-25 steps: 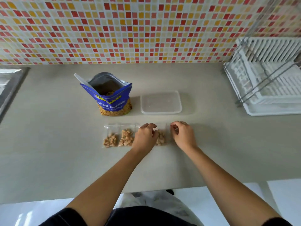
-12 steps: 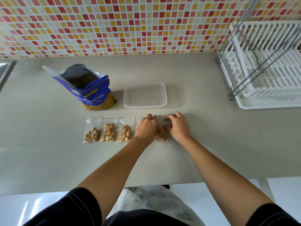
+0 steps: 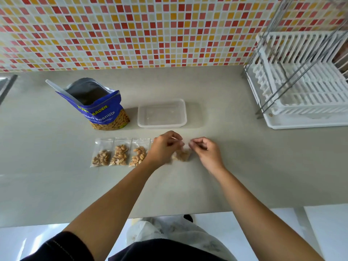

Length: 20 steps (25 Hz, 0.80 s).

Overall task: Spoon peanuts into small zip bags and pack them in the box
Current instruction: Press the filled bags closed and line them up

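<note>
A small zip bag of peanuts (image 3: 182, 155) hangs blurred between my hands, lifted off the counter. My left hand (image 3: 163, 148) pinches its top left edge and my right hand (image 3: 205, 151) pinches its top right edge. Three filled zip bags (image 3: 119, 154) lie side by side on the counter to the left of my left hand. An open blue peanut pouch (image 3: 98, 108) with a white spoon handle (image 3: 58, 89) sticking out stands behind them. A clear plastic box (image 3: 162, 114) sits right of the pouch, just beyond my hands.
A white dish rack (image 3: 301, 91) with metal rods stands at the right on the grey counter (image 3: 244, 166). A steel sink edge (image 3: 5, 85) shows at the far left. A mosaic tile wall runs behind. The counter's front edge lies near my body.
Both hands have lifted from flat on the counter and now pinch the top of the rightmost peanut bag, raising it slightly. The camera has shifted a little.
</note>
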### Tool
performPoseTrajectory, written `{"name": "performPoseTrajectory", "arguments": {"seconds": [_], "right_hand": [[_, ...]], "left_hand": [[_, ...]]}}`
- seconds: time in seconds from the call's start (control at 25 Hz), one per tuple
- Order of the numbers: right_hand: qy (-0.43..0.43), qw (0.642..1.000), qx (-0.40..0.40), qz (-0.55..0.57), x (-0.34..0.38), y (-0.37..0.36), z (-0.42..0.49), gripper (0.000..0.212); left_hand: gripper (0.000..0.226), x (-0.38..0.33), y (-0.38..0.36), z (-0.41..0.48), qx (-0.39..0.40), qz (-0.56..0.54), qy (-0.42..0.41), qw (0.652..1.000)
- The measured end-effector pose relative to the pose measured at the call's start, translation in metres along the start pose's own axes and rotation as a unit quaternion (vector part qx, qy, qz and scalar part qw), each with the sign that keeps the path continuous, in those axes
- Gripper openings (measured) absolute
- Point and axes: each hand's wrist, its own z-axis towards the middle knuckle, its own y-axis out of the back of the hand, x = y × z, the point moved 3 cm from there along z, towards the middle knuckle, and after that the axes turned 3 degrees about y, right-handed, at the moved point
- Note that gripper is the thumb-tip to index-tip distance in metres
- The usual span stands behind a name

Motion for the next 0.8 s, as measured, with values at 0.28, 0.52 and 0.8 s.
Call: {"name": "performPoseTrajectory", "arguments": {"seconds": [0.28,0.52,0.8], "right_hand": [[0.032,0.999,0.01,0.024,0.032,0.003,0.004,0.014],[0.047,0.997,0.047,0.034,0.055,0.003,0.007,0.009],[0.107,0.993,0.025,-0.052,0.081,-0.004,0.004,0.009]], "left_hand": [[0.007,-0.023,0.011,-0.001,0.06,-0.139,0.027,0.988],[0.007,-0.041,0.029,0.002,0.071,-0.086,-0.02,0.994],[0.008,-0.065,0.04,0.005,0.03,0.148,-0.139,0.979]]}}
